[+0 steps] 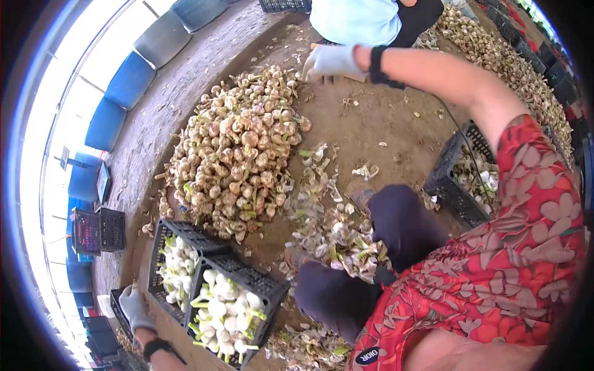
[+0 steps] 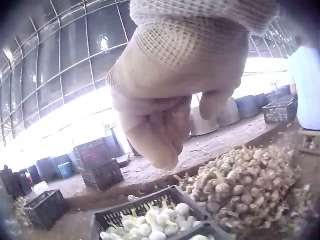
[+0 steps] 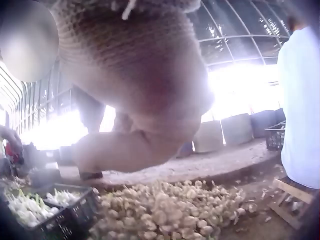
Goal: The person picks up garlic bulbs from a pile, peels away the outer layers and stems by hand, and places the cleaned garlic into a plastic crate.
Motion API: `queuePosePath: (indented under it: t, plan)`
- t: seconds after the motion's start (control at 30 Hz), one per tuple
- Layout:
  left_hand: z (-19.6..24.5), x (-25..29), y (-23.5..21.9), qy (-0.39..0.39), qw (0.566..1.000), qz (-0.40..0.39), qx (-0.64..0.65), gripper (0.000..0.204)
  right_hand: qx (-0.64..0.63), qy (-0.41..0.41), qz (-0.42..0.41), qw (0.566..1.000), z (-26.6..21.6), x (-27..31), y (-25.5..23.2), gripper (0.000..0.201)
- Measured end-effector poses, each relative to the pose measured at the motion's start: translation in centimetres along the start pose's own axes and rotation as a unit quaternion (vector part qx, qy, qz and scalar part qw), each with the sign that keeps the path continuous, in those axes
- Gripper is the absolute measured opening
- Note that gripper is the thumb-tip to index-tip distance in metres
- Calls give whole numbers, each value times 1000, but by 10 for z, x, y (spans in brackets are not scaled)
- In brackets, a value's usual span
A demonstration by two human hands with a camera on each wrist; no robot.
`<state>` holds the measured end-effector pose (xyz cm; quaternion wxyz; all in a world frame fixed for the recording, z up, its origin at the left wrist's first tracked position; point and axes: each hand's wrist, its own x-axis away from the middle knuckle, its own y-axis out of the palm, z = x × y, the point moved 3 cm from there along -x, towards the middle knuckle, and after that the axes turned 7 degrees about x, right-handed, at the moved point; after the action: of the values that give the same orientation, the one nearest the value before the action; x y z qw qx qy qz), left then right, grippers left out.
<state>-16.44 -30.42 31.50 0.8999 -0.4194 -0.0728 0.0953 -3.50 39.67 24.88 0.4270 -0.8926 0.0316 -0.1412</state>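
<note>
My left hand (image 1: pixel 135 307), in a pale knit glove, hangs beside two black crates at the lower left. Its fingers (image 2: pixel 150 142) curl loosely in the left wrist view, with nothing between them. White trimmed garlic bulbs (image 1: pixel 226 312) with green stems fill the nearer crate (image 1: pixel 272 294); the other crate (image 1: pixel 162 232) also holds white garlic. My right hand (image 1: pixel 334 63), gloved too, is stretched out past the far right edge of a heap of untrimmed garlic (image 1: pixel 241 142). In the right wrist view its fingers (image 3: pixel 120 152) bend loosely above the heap, and no garlic shows in them.
A person in a light blue top (image 1: pixel 356 21) sits on a low wooden stool (image 3: pixel 295 190) ahead. Garlic skins and scraps (image 1: pixel 340 238) lie between my knees. Another black crate (image 1: pixel 448 176) stands at the right. Blue barrels (image 1: pixel 130 80) and stacked crates (image 1: pixel 99 229) line the left.
</note>
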Motion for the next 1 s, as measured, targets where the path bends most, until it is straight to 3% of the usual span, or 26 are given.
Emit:
queuePosePath:
  t: [0.03,0.1,0.17,0.23,0.33,0.43,0.5,0.6,0.67,0.7,0.77,0.83,0.87,0.9,1.0]
  plan:
    - [-1,-20,25,14,999,26,46,21,59,16,15,998,14,-32,13,35]
    - [-12,-68,92,39,987,74,136,19,297,-70,32,952,37,-87,46,34]
    - [-12,-79,174,82,973,27,214,14,284,1,58,957,94,-143,102,32]
    - [20,-32,261,0,946,-21,325,13,257,54,68,962,123,-164,153,32]
    - [47,32,363,-15,929,-130,347,17,128,138,90,978,154,-186,205,41]
    - [19,64,437,-43,901,-258,347,22,107,171,150,968,176,-212,242,44]
    - [20,87,458,-75,875,-317,357,24,112,147,148,972,180,-220,255,32]
    - [-9,97,486,-48,888,-343,304,28,145,126,137,972,183,-215,268,22]
    - [-18,107,496,-55,882,-356,305,34,118,120,65,984,164,-187,271,25]
    - [-12,114,498,1,870,-373,321,49,90,108,31,990,151,-167,275,26]
    - [-1,129,501,147,874,-373,276,68,-164,114,-67,978,112,-120,286,26]
    - [-5,147,510,76,840,-410,346,82,-367,131,-147,909,91,-92,318,24]
    - [12,159,502,28,796,-422,432,83,-420,123,-177,882,75,-80,328,20]
    - [14,160,495,118,850,-371,354,78,-430,120,-185,875,58,-71,331,21]
    - [7,166,474,-14,811,-319,491,64,-479,120,-193,848,12,-51,328,28]
